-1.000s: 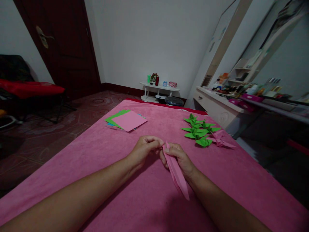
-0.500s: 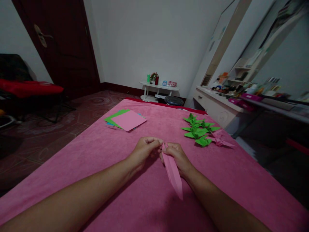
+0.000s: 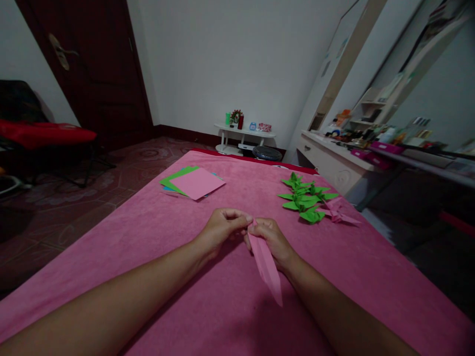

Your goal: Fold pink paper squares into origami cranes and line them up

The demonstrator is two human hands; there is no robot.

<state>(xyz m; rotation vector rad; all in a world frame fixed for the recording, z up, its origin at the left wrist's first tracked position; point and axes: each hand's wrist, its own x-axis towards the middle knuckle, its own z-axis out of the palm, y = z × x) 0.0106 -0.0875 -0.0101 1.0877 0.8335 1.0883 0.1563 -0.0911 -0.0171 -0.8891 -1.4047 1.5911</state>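
Observation:
Between my two hands is a narrow folded strip of pink origami paper (image 3: 265, 264), its pointed lower end hanging toward me above the pink cloth (image 3: 178, 296). My right hand (image 3: 269, 237) grips it near the top, thumb along the fold. At the same upper tip, my left hand (image 3: 226, 226) pinches with thumb and fingertips; the fingers partly hide that end. Beyond my hands to the right lie several folded green paper cranes (image 3: 302, 201) and a pink paper crane (image 3: 337, 211). A stack of square paper (image 3: 200, 183), pink on top with green and blue below, lies at the far left.
A low white table (image 3: 245, 131) with small items stands by the back wall. At the right is a dressing table (image 3: 334, 160) crowded with bottles and boxes. On the left are a red-covered chair (image 3: 44, 136) and a dark door (image 3: 85, 69).
My left fingertips have moved slightly right, over the upper tip of the folded pink paper, covering more of it. The view has shifted a little; the cranes and stack lie as before.

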